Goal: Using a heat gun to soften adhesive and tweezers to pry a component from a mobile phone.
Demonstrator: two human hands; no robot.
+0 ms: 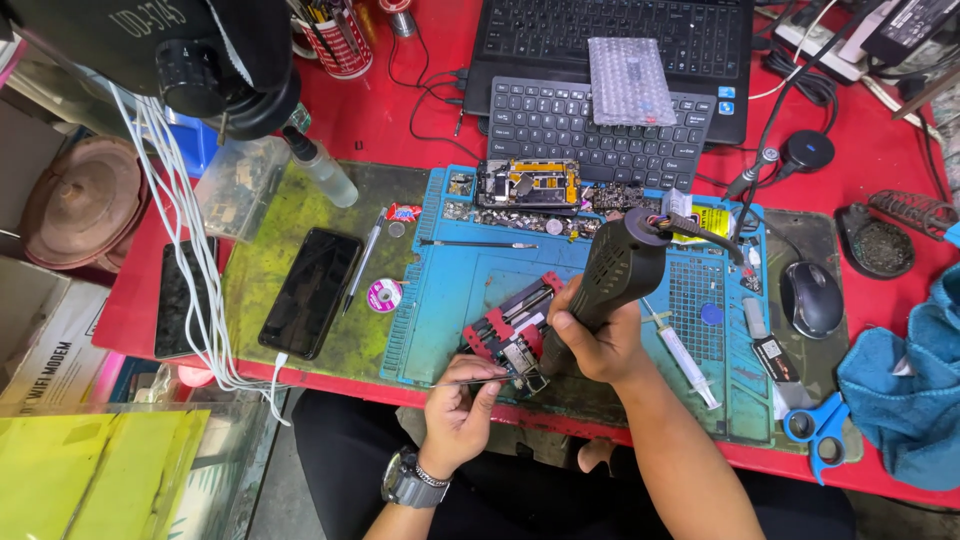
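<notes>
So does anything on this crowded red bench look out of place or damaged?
A sheet of bubble wrap lies across the two keyboards, covering keys. An opened phone sits with its insides bare on the blue mat. The green mat looks stained. Nothing appears spilled.

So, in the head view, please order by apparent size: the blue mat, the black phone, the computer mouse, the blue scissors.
1. blue mat
2. black phone
3. and 4. computer mouse and blue scissors look alike, so I do not rank them.
</notes>
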